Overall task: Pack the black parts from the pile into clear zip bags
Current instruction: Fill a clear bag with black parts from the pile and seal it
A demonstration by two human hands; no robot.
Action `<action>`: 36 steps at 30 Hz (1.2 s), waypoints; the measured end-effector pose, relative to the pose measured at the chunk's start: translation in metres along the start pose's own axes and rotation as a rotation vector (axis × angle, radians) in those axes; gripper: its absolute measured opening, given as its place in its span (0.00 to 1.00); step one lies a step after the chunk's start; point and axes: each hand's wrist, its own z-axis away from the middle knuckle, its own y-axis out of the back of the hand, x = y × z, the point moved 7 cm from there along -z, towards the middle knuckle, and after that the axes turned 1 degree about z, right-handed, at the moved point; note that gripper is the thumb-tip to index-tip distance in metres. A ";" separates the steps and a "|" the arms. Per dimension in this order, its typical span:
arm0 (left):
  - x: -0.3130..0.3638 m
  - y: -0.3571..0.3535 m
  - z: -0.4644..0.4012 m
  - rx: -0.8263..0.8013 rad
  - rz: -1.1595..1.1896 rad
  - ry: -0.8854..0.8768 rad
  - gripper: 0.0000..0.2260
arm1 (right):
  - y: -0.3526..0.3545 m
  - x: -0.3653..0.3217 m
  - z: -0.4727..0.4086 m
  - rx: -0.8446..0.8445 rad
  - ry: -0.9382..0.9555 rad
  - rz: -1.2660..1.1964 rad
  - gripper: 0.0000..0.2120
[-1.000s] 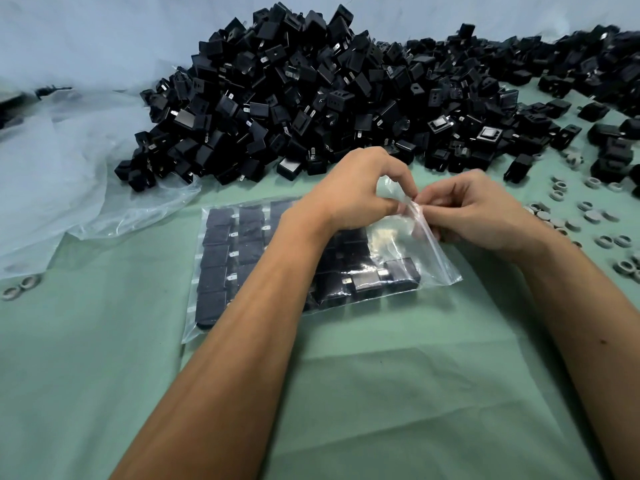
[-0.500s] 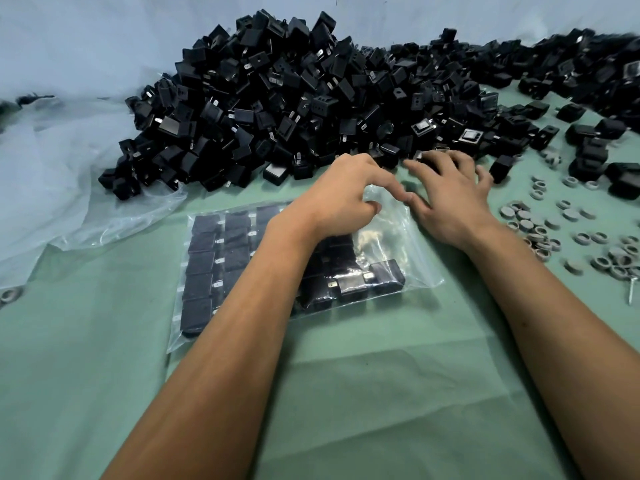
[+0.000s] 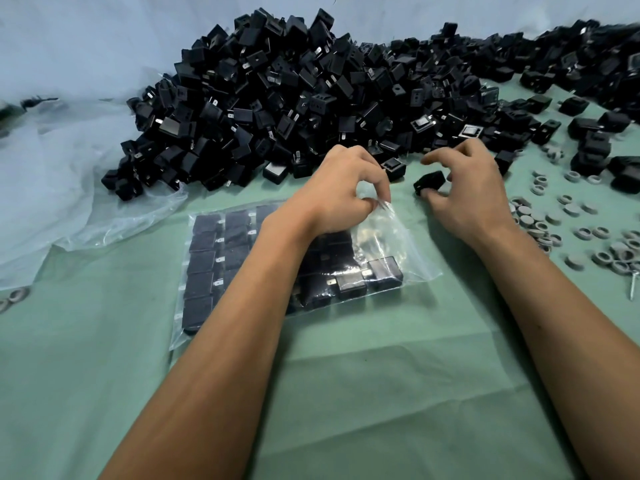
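Note:
A large pile of black parts (image 3: 294, 98) fills the back of the green table. In front of it lies a clear zip bag (image 3: 391, 251) with several black parts lined up inside. My left hand (image 3: 343, 195) pinches the bag's open upper right edge between thumb and fingers. My right hand (image 3: 467, 192) is just right of the bag mouth, fingers curled around one black part (image 3: 429, 181), with the thumb under it. My left forearm hides the middle of the bag.
Crumpled clear plastic sheeting (image 3: 69, 188) lies at the left. Several grey rings (image 3: 554, 226) are scattered at the right, with a screw (image 3: 633, 289) near the edge. More loose black parts (image 3: 595, 140) sit at the far right. Green cloth (image 3: 381, 393) covers the near table.
My right hand let go of the bag edge, reached into the pile and now has one black part, drawn back toward the bag. My left hand keeps its pinch on the bag.

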 end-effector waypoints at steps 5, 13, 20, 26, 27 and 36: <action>0.000 0.003 0.002 0.013 0.017 0.009 0.10 | -0.005 0.000 0.002 -0.172 0.057 -0.027 0.18; 0.000 0.007 0.000 0.070 0.018 -0.001 0.08 | -0.002 -0.029 0.015 -0.285 0.217 -0.273 0.14; 0.002 0.014 0.002 0.139 0.041 -0.023 0.07 | -0.012 -0.043 0.025 -0.538 0.179 -0.703 0.16; 0.001 0.019 0.002 0.167 0.085 -0.025 0.06 | -0.020 -0.049 0.032 -0.661 0.172 -0.805 0.19; 0.001 0.019 0.002 0.167 0.096 -0.027 0.06 | -0.020 -0.050 0.032 -0.679 0.168 -0.832 0.17; 0.000 0.021 0.003 0.126 0.158 0.003 0.07 | -0.023 -0.058 0.036 -0.712 0.191 -0.809 0.08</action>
